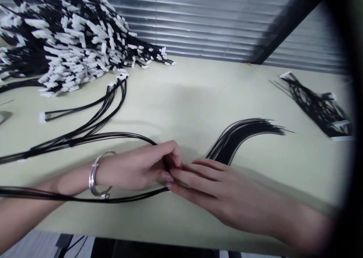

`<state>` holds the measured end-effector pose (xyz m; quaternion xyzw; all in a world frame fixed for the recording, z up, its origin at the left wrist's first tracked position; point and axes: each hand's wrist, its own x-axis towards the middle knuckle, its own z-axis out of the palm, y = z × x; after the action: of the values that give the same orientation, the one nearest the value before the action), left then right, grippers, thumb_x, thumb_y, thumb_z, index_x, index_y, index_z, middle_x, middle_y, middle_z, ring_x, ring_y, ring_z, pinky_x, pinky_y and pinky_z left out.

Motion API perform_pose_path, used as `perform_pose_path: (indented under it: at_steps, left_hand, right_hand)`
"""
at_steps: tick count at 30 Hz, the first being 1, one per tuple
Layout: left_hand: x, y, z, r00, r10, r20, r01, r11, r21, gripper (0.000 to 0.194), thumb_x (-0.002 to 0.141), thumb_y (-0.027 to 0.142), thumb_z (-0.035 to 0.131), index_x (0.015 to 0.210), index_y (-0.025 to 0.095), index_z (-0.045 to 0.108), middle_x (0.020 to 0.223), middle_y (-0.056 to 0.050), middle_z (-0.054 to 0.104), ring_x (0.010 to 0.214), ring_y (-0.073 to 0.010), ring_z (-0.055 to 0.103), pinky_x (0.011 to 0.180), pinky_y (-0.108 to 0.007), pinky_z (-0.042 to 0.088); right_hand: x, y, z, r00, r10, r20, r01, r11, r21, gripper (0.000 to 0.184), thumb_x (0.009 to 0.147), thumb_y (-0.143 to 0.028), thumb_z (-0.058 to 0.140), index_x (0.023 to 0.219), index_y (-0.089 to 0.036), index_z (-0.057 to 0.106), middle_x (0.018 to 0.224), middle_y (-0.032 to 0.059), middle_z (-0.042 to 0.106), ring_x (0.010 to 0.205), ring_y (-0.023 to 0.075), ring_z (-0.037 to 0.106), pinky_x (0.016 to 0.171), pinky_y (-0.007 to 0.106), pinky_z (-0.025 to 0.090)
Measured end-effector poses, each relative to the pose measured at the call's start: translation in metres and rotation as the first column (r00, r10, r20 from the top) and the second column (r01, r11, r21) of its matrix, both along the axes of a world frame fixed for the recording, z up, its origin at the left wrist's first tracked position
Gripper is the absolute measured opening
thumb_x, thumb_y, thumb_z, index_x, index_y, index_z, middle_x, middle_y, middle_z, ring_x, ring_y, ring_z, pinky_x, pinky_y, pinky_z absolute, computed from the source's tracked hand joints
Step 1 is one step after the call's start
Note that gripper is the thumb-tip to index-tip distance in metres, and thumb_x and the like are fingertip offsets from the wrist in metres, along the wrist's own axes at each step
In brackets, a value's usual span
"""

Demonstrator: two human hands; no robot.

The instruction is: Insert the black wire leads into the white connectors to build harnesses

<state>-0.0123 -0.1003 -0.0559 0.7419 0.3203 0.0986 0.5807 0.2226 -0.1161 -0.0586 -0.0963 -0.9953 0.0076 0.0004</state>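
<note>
A bundle of thin black wires (124,134) loops in from the left, and my left hand (138,167) is closed around it with thumb and fingers curled together. The lower run of black wires (127,200) passes over my left forearm and reaches my fingertips. My right hand (218,190) meets the left one there, its fingers pressed together on the wires at the bend; its thumb is hidden. Beyond the right hand's knuckles lies a separate bundle of loose black wires (241,135), its cut ends pointing right and its near end hidden by the hand.
A big heap of black cables with white connectors (76,42) fills the back left. Several wires with a white connector (42,117) spread on the pale table (195,99). Packed black wires (314,103) lie at the far right. Window blinds (184,19) rise behind the table.
</note>
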Motion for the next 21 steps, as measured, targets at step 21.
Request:
perform_pose_path:
  at_steps: [21]
  left_hand:
    - [-0.003, -0.01, 0.009, 0.975, 0.143, -0.168, -0.138, 0.99, 0.042, 0.032, 0.068, 0.035, 0.072, 0.095, 0.029, 0.055, 0.095, 0.003, 0.053, 0.079, -0.0108, 0.054, 0.071, -0.02, 0.048]
  right_hand:
    - [0.009, -0.006, -0.006, 0.991, -0.059, -0.123, 0.07, 0.994, 0.083, 0.038, 0.091, -0.015, 0.034, 0.127, -0.011, 0.047, 0.126, 0.0024, 0.052, 0.117, 0.0216, 0.04, 0.101, 0.042, 0.029]
